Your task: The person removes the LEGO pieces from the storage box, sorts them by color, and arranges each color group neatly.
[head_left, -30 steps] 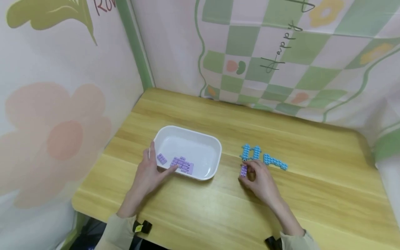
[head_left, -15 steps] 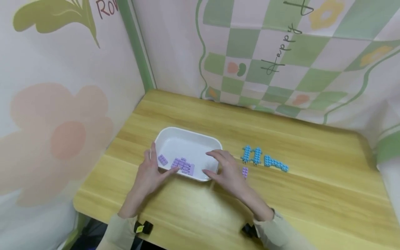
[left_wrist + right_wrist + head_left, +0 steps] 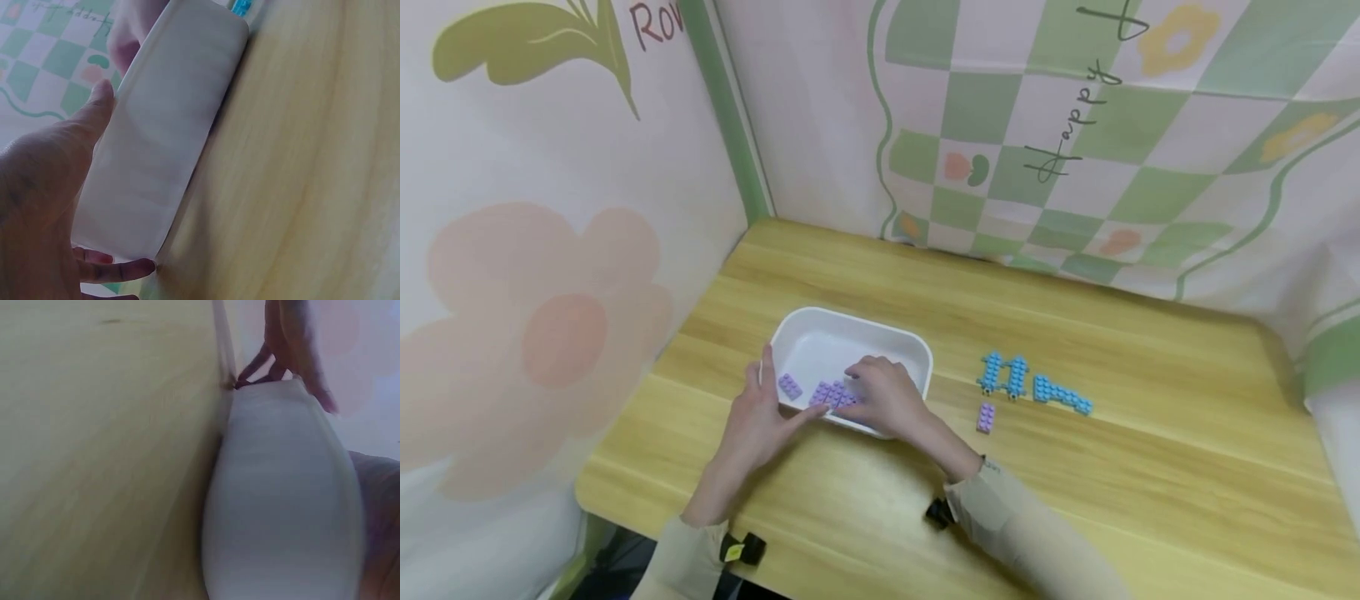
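A white plastic tray (image 3: 850, 321) stands on the table with several purple toy bricks (image 3: 827, 393) inside, mostly along its near side. My left hand (image 3: 757, 421) holds the tray's near left corner. In the left wrist view its thumb lies on the rim, and its fingers are round the end wall (image 3: 156, 137). My right hand (image 3: 887, 400) reaches over the near rim into the tray, thumb and fingers apart above the bricks; it partly covers them. In the right wrist view the tray wall (image 3: 281, 494) hides most of that hand.
Right of the tray lie two blue brick pieces (image 3: 1003, 375) side by side and a longer blue piece (image 3: 1062, 395). A single purple brick (image 3: 986, 417) is just in front of them. A patterned curtain (image 3: 1037, 167) hangs behind the wooden table (image 3: 1150, 467).
My right hand has let go of a purple brick near the blue pieces and moved left into the tray. The left hand stays at the tray's corner.
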### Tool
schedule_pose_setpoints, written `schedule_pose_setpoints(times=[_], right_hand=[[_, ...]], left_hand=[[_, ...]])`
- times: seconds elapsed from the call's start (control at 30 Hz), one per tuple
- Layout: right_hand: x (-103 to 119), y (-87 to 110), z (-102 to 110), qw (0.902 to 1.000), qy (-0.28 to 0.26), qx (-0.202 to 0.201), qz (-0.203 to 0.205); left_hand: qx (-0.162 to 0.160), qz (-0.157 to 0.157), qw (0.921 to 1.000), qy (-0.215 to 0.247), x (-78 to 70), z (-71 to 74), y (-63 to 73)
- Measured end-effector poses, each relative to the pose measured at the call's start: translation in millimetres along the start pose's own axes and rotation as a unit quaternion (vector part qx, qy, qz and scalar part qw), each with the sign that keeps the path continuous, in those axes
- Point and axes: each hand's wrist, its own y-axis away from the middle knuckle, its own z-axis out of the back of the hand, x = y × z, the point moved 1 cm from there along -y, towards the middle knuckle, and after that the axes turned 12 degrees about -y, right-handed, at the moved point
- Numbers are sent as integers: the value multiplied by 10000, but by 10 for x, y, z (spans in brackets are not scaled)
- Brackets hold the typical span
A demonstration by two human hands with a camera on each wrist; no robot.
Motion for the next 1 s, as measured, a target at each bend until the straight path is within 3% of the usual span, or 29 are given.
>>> schedule_pose_setpoints(times=[0.3, 0.6, 0.67, 0.87, 1.0], right_hand=[[14, -101, -92, 9992, 227, 324, -6], [0, -196, -199, 9973, 383, 348, 521], [-102, -217, -258, 9967, 358, 261, 684], [-194, -202, -242, 9969, -118, 70, 778], [-3, -131, -66, 9971, -543, 131, 512]], left_hand=[[-19, -27, 10000, -1, -10, 15, -16], [60, 40, 10000, -49, 10, 24, -8], [64, 33, 10000, -68, 6, 23, -7], [34, 14, 9999, -121, -2, 10, -18], [80, 47, 9999, -122, -6, 3, -20]])
